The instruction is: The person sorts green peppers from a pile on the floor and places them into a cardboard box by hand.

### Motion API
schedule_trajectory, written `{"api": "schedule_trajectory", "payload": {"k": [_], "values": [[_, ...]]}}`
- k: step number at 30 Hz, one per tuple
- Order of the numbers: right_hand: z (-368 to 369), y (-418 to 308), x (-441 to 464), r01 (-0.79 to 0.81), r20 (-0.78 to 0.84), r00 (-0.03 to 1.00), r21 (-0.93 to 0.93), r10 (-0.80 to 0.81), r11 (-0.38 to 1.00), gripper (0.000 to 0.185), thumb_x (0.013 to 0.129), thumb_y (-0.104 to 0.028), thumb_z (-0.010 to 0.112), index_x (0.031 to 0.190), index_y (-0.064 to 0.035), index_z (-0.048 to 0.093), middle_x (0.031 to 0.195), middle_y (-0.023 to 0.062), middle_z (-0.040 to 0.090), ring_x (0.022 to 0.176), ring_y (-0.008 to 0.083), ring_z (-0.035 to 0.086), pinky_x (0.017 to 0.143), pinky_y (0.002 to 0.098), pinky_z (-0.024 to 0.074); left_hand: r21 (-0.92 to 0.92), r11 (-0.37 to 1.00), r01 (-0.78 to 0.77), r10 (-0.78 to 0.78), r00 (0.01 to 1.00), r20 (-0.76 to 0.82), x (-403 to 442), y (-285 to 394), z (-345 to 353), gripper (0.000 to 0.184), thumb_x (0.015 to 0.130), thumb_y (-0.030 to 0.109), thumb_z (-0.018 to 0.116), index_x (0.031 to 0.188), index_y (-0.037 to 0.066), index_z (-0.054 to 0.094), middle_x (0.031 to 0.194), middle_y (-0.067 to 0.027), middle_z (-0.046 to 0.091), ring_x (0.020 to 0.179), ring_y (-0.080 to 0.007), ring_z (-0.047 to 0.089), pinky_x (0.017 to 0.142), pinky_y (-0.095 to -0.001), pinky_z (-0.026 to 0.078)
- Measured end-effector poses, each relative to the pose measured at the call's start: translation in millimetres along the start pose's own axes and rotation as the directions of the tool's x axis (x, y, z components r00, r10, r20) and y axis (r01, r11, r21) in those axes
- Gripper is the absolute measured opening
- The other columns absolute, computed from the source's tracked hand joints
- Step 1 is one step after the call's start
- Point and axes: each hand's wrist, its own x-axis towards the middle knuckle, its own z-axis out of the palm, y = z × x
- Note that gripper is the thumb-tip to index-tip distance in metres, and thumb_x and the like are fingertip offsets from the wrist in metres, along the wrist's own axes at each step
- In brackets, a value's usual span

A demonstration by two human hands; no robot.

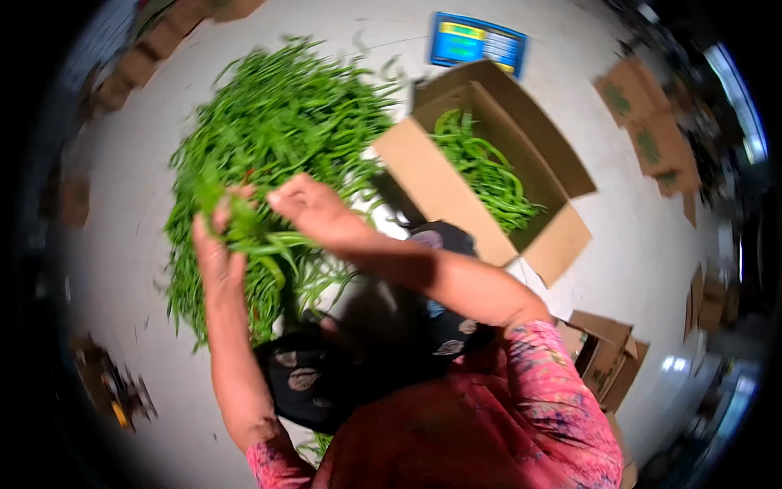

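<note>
The left hand [218, 246] held some green peppers [241, 224] over the big pile [289, 114]. The right hand [316, 213] curled over it too, its grip too blurry to tell. A box [444, 183] sat beside the pile.

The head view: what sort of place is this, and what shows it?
Probably a produce packing area: a heap of slender green peppers, an open brown cardboard box holding more, and a blue rectangular panel, possibly a scale's display.

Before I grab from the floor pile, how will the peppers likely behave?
The peppers are probably light, looking slim. Curved and criss-crossed, they may snag one another. Heaped loose, they could also slump.
</note>
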Motion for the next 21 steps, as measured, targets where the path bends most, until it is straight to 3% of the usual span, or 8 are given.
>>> {"api": "schedule_trajectory", "payload": {"k": [1, 2, 5, 7, 10, 16, 20, 21], "values": [[-2, -25, -16, 0.099, -0.118, 0.988, -0.041, -0.103, 0.994, 0.029, 0.093, -0.029, 0.06, 0.102, -0.0029, 0.053, 0.091, 0.0084, 0.06, 0.089, 0.0184, 0.059, 0.079, 0.0358, 0.0464, -0.053, 0.999, -0.012, 0.007, 0.996, -0.086, 6, 1, -5, 0.041, 0.084, 0.018, 0.072, 0.114, -0.004, 0.054, 0.106, -0.0154, 0.063, 0.099, -0.0249, 0.064, 0.087, -0.0359, 0.056], [-7, -42, -30, 0.359, -0.186, 0.895, -0.241, -0.406, 0.902, 0.023, 0.091, -0.021, 0.06, 0.102, -0.0021, 0.053, 0.092, 0.0132, 0.059, 0.089, 0.0253, 0.06, 0.079, 0.0371, 0.047, -0.163, 0.986, -0.019, 0.004, 0.996, -0.095, 19, -7, -21, 0.04, 0.084, 0.015, 0.072, 0.115, -0.003, 0.054, 0.107, -0.015, 0.063, 0.1, -0.0239, 0.064, 0.087, -0.0348, 0.056], [5, -63, -53, 0.788, -0.077, 0.391, -0.486, -0.917, 0.377, 0.011, 0.079, -0.005, 0.06, 0.087, 0.0012, 0.056, 0.092, 0.0127, 0.056, 0.086, 0.0301, 0.059, 0.073, 0.0391, 0.0497, -0.247, 0.967, 0.064, -0.084, 0.994, -0.069, 32, -14, -22, 0.035, 0.087, 0.01, 0.068, 0.116, -0.003, 0.055, 0.112, -0.015, 0.063, 0.098, -0.0219, 0.063, 0.085, -0.0322, 0.056], [10, -68, -76, 0.854, -0.009, 0.404, -0.355, -0.915, 0.38, 0.01, 0.072, -0.004, 0.061, 0.079, 0.0013, 0.058, 0.09, 0.0118, 0.056, 0.082, 0.0288, 0.059, 0.067, 0.038, 0.0507, -0.213, 0.967, 0.142, -0.175, 0.974, -0.144, 23, -7, 21, 0.033, 0.086, 0.007, 0.068, 0.115, -0.003, 0.057, 0.112, -0.0141, 0.063, 0.098, -0.0219, 0.064, 0.084, -0.0317, 0.056], [6, -73, -101, 0.842, 0.02, 0.523, -0.168, -0.852, 0.513, 0.014, 0.075, -0.002, 0.061, 0.088, -0.0005, 0.058, 0.087, 0.0126, 0.058, 0.075, 0.0293, 0.06, 0.065, 0.0392, 0.0503, -0.302, 0.929, 0.214, -0.184, 0.975, 0.125, 33, -17, 68, 0.038, 0.083, 0.002, 0.069, 0.116, -0.008, 0.053, 0.109, -0.0188, 0.062, 0.096, -0.023, 0.065, 0.082, -0.0287, 0.059], [-9, -76, -132, 0.855, -0.111, 0.513, -0.019, -0.851, 0.518, 0.015, 0.081, -0.004, 0.064, 0.094, -0.001, 0.058, 0.081, 0.0119, 0.059, 0.071, 0.03, 0.06, 0.064, 0.0388, 0.05, -0.3, 0.889, 0.347, -0.227, 0.9, 0.371, 30, -47, 210, 0.046, 0.079, 0.001, 0.071, 0.119, -0.007, 0.05, 0.109, -0.0183, 0.062, 0.1, -0.0263, 0.064, 0.09, -0.0347, 0.057], [-23, -69, -134, 0.792, -0.127, 0.6, -0.044, -0.79, 0.609, 0.014, 0.081, -0.005, 0.067, 0.093, -0.0011, 0.06, 0.083, 0.0089, 0.063, 0.073, 0.0262, 0.064, 0.066, 0.0366, 0.0519, -0.089, 0.888, 0.451, -0.311, 0.732, 0.606, 1, -97, 293, 0.057, 0.078, 0.005, 0.071, 0.129, -0.004, 0.046, 0.11, -0.015, 0.062, 0.105, -0.023, 0.061, 0.091, -0.0326, 0.051], [-28, -69, -134, 0.727, -0.125, 0.68, -0.014, -0.722, 0.687, 0.013, 0.082, -0.005, 0.067, 0.093, -0.0007, 0.061, 0.085, 0.0097, 0.063, 0.076, 0.0257, 0.065, 0.068, 0.0363, 0.0528, 0.12, 0.884, 0.452, -0.433, 0.694, 0.575, -3, -122, 297, 0.053, 0.082, 0.009, 0.069, 0.129, -0.005, 0.047, 0.11, -0.0152, 0.062, 0.103, -0.0224, 0.06, 0.093, -0.0327, 0.048]]}}
